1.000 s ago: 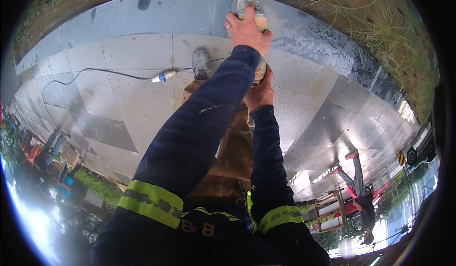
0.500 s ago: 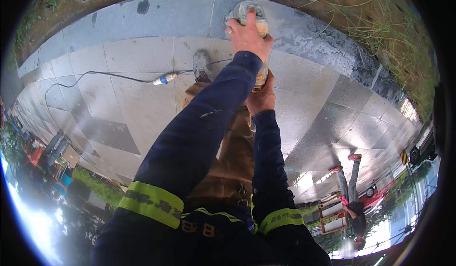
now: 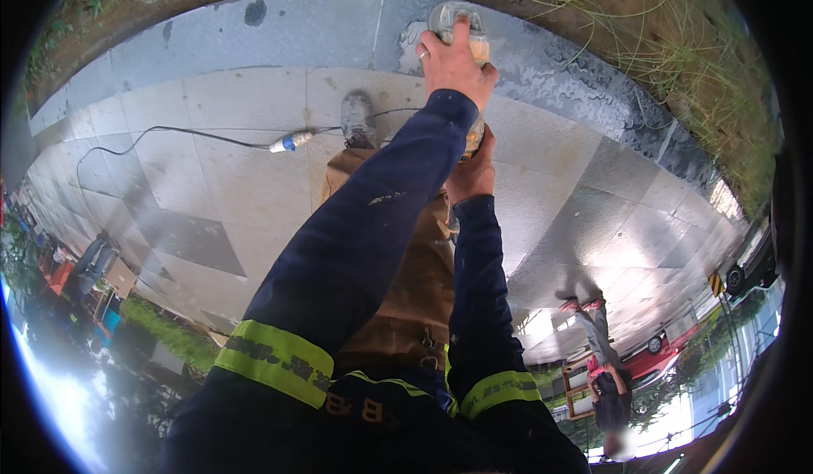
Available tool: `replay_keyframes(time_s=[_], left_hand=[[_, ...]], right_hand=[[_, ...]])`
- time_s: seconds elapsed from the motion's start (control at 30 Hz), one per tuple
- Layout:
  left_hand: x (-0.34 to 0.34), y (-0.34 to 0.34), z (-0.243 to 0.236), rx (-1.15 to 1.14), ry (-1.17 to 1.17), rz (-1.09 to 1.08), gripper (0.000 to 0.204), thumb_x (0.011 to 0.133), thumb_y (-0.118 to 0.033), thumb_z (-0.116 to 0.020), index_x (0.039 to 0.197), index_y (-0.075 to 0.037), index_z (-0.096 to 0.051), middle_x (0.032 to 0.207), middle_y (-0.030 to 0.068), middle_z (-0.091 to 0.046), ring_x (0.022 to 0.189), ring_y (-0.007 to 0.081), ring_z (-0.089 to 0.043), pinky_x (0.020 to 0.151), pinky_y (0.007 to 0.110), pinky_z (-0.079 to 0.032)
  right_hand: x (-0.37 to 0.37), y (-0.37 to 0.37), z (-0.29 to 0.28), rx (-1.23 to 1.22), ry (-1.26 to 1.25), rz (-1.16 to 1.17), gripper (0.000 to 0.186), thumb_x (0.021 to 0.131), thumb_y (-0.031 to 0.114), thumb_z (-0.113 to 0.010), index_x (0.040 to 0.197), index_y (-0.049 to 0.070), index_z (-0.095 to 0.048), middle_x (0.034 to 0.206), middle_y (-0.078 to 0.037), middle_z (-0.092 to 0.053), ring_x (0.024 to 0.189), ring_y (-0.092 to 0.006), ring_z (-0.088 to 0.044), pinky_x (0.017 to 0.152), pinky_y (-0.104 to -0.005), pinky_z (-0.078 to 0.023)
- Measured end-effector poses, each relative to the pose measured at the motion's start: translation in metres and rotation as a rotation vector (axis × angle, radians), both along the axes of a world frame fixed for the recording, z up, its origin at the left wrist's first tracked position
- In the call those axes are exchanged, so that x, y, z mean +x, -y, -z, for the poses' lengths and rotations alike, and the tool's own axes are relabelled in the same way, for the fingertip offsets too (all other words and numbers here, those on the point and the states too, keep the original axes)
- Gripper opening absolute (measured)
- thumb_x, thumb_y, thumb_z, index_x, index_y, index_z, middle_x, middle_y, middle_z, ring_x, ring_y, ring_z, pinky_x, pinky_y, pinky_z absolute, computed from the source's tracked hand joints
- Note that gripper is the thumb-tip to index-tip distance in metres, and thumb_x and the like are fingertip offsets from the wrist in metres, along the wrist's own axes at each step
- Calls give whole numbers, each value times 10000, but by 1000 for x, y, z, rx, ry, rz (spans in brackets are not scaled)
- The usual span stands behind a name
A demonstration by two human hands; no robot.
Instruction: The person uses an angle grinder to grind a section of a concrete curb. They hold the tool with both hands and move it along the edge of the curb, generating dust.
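A dusty, yellow-bodied angle grinder (image 3: pixel 480 52) lies with its round grey head down on the grey stone kerb (image 3: pixel 318 30). My left hand (image 3: pixel 457 72) presses over the head, fingers curled round it, one finger stretched along the top. Behind it, my right hand (image 3: pixel 476 176) wraps the rear of the body, partly hidden by my left sleeve. The working face under the head is out of sight. Pale wet residue coats the kerb beside the tool.
A black cable with a blue and white plug connector (image 3: pixel 292 141) crosses the paving (image 3: pixel 246 178) near my shoe (image 3: pixel 358 117). Soil and long grass (image 3: pixel 652 59) border the kerb. A person (image 3: pixel 605 372) walks at the lower right, near a red vehicle (image 3: pixel 648 360).
Both hands and the grinder have shifted slightly right along the kerb, exposing a pale wet patch left of the head. The person at the lower right has taken a step.
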State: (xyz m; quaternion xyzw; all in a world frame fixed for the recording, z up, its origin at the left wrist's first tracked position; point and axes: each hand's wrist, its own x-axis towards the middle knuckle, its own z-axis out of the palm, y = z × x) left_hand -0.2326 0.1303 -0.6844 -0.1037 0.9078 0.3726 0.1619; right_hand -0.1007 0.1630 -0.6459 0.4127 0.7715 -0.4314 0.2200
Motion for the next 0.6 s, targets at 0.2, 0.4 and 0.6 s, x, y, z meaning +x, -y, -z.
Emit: replay_keyframes(time_s=[0.2, 0.4, 0.6], left_hand=[[2, 9, -2, -28, -20, -19, 808, 671, -209, -800, 1388, -184, -428, 1184, 288, -363, 1101, 504, -419, 933, 535, -434], [8, 2, 0, -10, 4, 3, 812, 672, -205, -797, 1394, -177, -428, 1181, 286, -361, 1104, 500, -415, 933, 531, -436], [5, 14, -1, -31, -33, -8, 831, 672, -206, -794, 1410, -180, -411, 1166, 285, -366, 1089, 495, -413, 948, 537, -417]], right_hand=[[5, 5, 2, -32, 8, -36, 909, 721, 330, -836, 1434, 167, -296, 1106, -224, -679, 1043, -411, -652, 861, -443, -533], [7, 1, -2, -27, 48, 12, 926, 706, 319, -845, 1431, 153, -293, 1104, -232, -677, 1036, -418, -652, 858, -448, -533], [6, 8, -4, -91, 53, 8, 920, 710, 309, -840, 1433, 156, -293, 1111, -229, -675, 1040, -415, -649, 855, -449, -531]])
